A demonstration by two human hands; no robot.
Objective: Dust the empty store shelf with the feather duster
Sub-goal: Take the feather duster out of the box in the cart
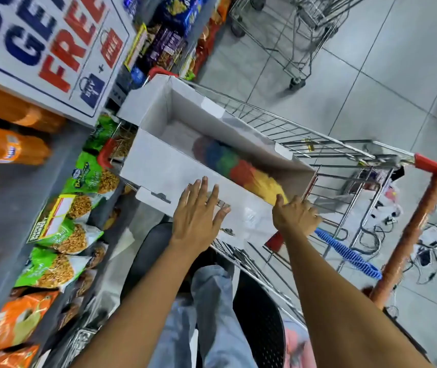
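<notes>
Head view, feather duster: multicoloured head (red, blue, green, orange, yellow) lying inside the open white cardboard box; its blue ribbed handle sticks out past the box's near end, over the cart wires.

Head view, box: it sits in the wire shopping cart, flaps open and interior otherwise bare as far as you can see.

Head view, left hand: laid flat on the box's near flap, fingers spread apart and holding nothing. Judged role: steadying the box.

Head view, right hand: at the box's near corner, just where the yellow feathers end. Fingers curl downward out of sight; whether they are clamped on the duster's neck cannot be told.

Head view, shelf: to your left, a grey ledge with orange bottles above and green snack bags below. The empty shelf to be dusted is not identifiable in this frame.

Step in hand (judged): lifting the duster out of the box; dusting not yet begun.

Method: grip the neck or handle, not the feathers; keep your left palm pressing the flap so the box does not ride up; draw the duster out along its length towards you.

Risk: the handle may snag on the cart wires; the blurred frame suggests haste, so slow down.
</notes>
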